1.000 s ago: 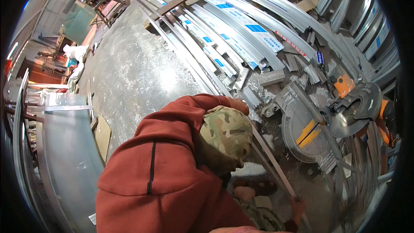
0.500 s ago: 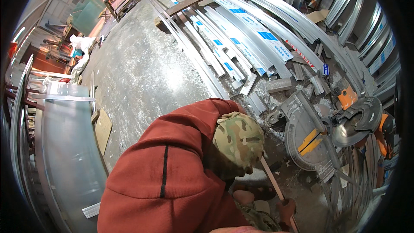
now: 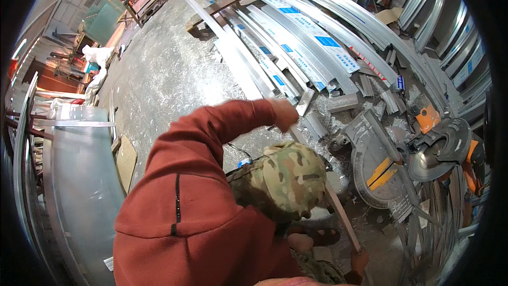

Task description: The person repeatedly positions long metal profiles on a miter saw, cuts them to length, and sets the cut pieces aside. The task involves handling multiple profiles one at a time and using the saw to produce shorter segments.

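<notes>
A long silver aluminium profile (image 3: 241, 55) runs from the far floor past my left knee (image 3: 296, 177), which is in camouflage trousers and hides part of it. At the end of its red sleeve, my left hand (image 3: 286, 114) is closed around the profile beyond the knee; its fingers are slightly blurred. Low on the right, my right hand (image 3: 359, 260) grips the near end of the same length. My sandalled foot (image 3: 320, 235) is on the floor beside it. To the right sits an orange and black mitre saw (image 3: 442, 148), its round grey base (image 3: 370, 172) near the profile.
Several film-wrapped profiles (image 3: 296, 37) lie beyond, on a wooden support (image 3: 227, 4). Offcuts (image 3: 344, 103) litter the floor by the saw. Thin strips (image 3: 439, 233) pile up at the right. Clear sheeting (image 3: 87, 180) stands at the left. A small blue item (image 3: 244, 163) is by my thigh.
My left arm has swung outward and the left hand has come into sight from behind the knee. The profile has shifted, and its near end now shows at my right hand.
</notes>
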`<state>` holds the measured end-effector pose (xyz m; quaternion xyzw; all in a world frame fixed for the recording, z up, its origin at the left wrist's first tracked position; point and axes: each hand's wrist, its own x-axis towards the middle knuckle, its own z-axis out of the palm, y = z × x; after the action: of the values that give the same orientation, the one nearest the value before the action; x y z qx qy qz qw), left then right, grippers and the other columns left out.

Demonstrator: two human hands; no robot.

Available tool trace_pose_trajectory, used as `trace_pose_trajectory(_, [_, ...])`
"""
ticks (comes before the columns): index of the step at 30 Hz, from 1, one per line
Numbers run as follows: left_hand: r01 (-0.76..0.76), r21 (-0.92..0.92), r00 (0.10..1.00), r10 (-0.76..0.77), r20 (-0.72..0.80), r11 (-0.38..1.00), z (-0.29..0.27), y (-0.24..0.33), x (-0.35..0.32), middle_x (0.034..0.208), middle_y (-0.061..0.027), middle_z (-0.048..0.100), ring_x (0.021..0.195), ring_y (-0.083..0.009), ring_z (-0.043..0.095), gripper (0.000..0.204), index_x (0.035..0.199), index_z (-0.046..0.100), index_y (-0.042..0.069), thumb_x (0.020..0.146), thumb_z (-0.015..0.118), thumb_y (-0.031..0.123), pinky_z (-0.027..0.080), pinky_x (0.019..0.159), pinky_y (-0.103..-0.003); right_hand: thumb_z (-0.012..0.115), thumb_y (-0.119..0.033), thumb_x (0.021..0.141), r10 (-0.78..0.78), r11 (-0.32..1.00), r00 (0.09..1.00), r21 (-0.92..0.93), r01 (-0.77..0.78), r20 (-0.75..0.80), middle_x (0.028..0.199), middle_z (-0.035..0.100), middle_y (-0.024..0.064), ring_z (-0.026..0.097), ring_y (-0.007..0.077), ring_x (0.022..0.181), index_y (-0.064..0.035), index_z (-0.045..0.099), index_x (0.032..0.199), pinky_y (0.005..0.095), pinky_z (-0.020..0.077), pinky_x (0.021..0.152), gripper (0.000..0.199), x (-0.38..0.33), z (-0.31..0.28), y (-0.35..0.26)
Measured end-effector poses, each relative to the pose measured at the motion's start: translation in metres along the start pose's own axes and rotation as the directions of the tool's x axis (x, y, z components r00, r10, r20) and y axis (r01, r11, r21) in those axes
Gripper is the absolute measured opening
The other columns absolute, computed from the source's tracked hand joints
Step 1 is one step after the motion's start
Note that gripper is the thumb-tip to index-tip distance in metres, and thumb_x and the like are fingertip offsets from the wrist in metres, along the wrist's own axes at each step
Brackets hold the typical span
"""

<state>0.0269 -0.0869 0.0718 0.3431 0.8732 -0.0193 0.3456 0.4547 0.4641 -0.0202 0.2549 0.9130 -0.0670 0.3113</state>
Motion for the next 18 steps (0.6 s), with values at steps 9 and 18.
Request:
trace_pose_trajectory(9, [0.311, 0.215, 0.949, -0.290, -0.121, 0.926, 0.041, -0.125, 0.006, 0.139, -0.0128, 0.052, 0.133, -0.0331, 0.043, 0.088, 0.138, 0.053, 0.016, 0.060, 0.085, 0.041, 0.031, 0.111, -0.055, 0.082, -0.034, 0.074, 0.011, 0.998, 1.000, -0.064, -0.009, 0.027, 0.070, 0.062, 0.0089, 0.060, 0.0302, 0.065, -0.0015, 0.064, 0.081, 0.0442, 0.0492, 0.063, 0.038, 0.019, -0.003, -0.073])
trace_pose_trajectory(18, [0.096, 0.045, 0.992, -0.091, -0.089, 0.994, 0.062, -0.059, 0.047, 0.086, -0.0114, 0.072, 0.087, -0.0323, 0.069, 0.047, 0.097, 0.073, 0.014, 0.061, 0.081, 0.043, 0.054, 0.079, -0.045, 0.069, -0.033, 0.089, -0.237, 0.852, 0.971, 0.477, 0.214, -0.011, 0.082, 0.066, 0.0128, 0.060, 0.0247, 0.075, 0.0035, 0.067, 0.101, 0.0384, 0.0478, 0.072, 0.039, 0.002, -0.029, -0.085])
